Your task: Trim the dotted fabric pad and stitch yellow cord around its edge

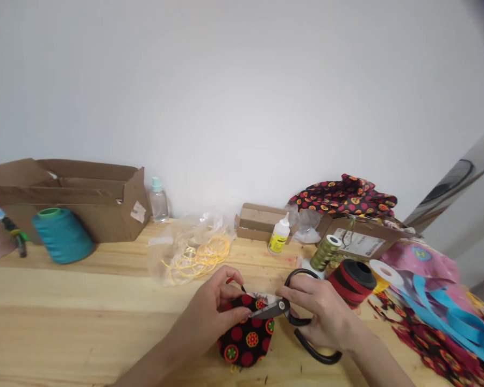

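My left hand (213, 303) pinches the upper edge of a small rounded piece of black fabric (246, 344) printed with red dots and flower circles. A short red and dark strip sticks up beside its fingertips. In my right hand (325, 306) is a pair of scissors (281, 305) with black handles, fingers through the loops. The blades are spread and point left, lying across the top of the fabric by my left thumb. What exactly lies between the blades I cannot make out.
Behind stand a cardboard box (135, 215), a teal thread cone (64, 236), a clear bottle (158, 201), a bag with yellow cord (201, 255) and a glue bottle (279, 236). Rightward are an olive spool (325, 255), a red-black cone (350, 285), blue ribbon (447, 317) and fabric scraps (431, 344).
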Demonstrator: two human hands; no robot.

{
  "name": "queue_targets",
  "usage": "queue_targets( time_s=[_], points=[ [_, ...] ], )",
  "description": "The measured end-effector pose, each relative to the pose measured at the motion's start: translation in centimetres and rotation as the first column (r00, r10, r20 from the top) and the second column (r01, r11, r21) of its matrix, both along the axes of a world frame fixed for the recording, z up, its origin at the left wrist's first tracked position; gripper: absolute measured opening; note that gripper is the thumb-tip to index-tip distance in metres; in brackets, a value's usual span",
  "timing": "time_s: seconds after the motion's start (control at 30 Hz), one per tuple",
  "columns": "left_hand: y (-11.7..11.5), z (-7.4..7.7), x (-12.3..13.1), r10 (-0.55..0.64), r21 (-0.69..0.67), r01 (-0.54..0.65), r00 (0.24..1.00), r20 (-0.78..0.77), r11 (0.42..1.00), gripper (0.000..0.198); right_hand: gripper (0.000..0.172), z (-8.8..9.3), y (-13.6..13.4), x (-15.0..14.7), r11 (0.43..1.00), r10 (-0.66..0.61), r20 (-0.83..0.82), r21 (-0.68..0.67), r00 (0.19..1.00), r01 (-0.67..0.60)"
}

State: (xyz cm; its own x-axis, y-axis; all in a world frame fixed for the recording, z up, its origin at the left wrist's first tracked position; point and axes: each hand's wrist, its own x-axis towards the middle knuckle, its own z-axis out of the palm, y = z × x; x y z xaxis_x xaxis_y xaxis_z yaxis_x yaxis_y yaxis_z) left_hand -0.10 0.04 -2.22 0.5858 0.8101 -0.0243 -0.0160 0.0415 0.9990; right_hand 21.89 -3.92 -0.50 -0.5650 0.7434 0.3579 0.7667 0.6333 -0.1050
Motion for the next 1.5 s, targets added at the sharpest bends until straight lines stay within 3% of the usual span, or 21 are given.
queue_targets(
  time_s=[0.37,0.7,1.2,1.5],
  points=[
    [-0.14,0.33,0.0,0.033,-0.008,-0.033,0.999,-0.006,0.999,0.029,0.026,-0.3,0.03,-0.01,1.0,-0.013,0.0,-0.007,1.0,0.013],
    [-0.05,0.71,0.01,0.065,-0.002,-0.065,0.998,0.014,0.998,0.029,0.027,-0.26,0.19,-0.18,0.984,-0.027,0.02,0.175,0.999,0.023],
    [-0.27,0.66,0.04,0.071,0.005,-0.071,0.997,-0.011,0.997,0.025,0.018,-0.32,0.02,-0.26,1.0,-0.027,0.014,0.002,1.0,0.027],
    [-0.23,0.58,-0.07,0.077,0.016,-0.077,0.997,-0.014,0.997,0.025,0.021,-0.33,-0.16,-0.29,0.999,-0.033,0.051,0.043,0.998,0.031]
  ],
)
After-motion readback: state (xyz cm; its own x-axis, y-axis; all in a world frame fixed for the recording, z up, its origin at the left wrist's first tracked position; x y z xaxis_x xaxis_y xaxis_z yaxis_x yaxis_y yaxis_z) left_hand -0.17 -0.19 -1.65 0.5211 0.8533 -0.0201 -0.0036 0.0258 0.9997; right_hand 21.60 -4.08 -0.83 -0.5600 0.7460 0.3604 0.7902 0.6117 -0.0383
